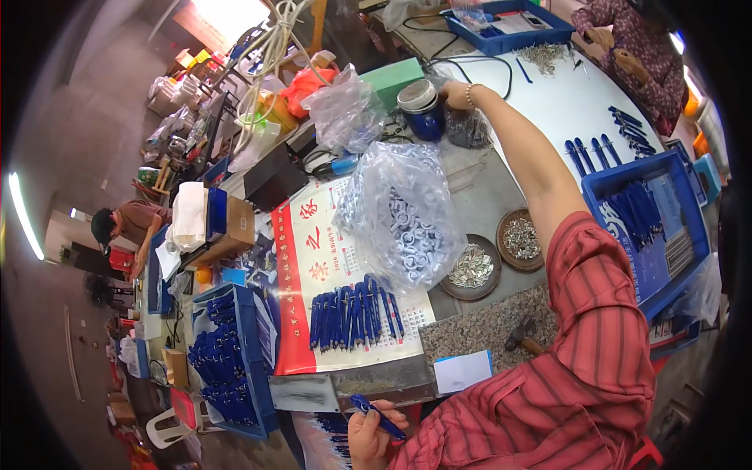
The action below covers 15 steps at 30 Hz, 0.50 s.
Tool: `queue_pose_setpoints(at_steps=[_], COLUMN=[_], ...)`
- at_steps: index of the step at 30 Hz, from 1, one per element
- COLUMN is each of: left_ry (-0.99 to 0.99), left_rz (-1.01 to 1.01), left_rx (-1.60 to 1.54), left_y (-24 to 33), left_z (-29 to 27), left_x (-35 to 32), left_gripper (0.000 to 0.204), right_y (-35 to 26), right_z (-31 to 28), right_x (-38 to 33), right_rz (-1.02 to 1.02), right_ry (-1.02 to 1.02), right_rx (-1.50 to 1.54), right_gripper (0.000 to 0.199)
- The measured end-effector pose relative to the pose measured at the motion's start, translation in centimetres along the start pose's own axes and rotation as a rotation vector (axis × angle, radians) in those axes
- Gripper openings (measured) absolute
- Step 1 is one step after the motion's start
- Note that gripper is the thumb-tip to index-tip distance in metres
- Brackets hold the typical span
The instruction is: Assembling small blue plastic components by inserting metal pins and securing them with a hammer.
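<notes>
One hand far out at a small bag, the other low with a blue pen.

The right hand (454, 94) stretches across the worktop (486, 196) and rests on a small clear plastic bag of grey metal bits (468, 128), just beside a dark blue round tin with a pale lid (421, 110); its fingers curl down over the bag's top (how tightly they close, I cannot tell). The left hand (368, 435) sits near the lower edge, its fingers (382, 413) wrapped closed around a slim blue plastic pen (377, 415). Between the hands lie a large clear bag of white rings (403, 215) and a row of blue pens (356, 313) on a red-edged printed sheet (301, 266).
</notes>
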<state>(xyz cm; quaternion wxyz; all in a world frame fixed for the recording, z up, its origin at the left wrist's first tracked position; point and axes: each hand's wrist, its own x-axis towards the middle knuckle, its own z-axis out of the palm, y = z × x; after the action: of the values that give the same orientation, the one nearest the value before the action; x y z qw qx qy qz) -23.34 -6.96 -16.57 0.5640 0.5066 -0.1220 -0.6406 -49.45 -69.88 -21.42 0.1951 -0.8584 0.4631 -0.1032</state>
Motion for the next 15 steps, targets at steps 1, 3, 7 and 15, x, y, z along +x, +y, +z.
queue_pose_setpoints(at_steps=[1, 3, 7, 15], left_ry=[-0.040, -0.081, -0.121, -0.271], left_rz=[0.008, 0.018, 0.005, 0.022], left_rx=[-0.012, -0.065, -0.042, 0.026], left_y=[0.1, -1.5, -2.5, -3.1], left_z=[0.0, -2.2, -3.3, -1.4], left_x=[-0.6, -0.5, -0.4, 1.0], left_gripper=[0.032, 0.031, 0.030, 0.031], right_y=[-0.5, -1.1, -4.2, -16.4], right_z=[-1.0, -2.9, -7.0, -7.9], right_x=[-0.6, -2.8, -9.7, -27.2], right_rz=[-0.005, 0.166, 0.095, -0.227], right_ry=[0.001, -0.041, 0.150, 0.156], right_rx=[-0.006, 0.352, 0.376, -0.033], right_gripper=[0.030, 0.028, 0.026, 0.025])
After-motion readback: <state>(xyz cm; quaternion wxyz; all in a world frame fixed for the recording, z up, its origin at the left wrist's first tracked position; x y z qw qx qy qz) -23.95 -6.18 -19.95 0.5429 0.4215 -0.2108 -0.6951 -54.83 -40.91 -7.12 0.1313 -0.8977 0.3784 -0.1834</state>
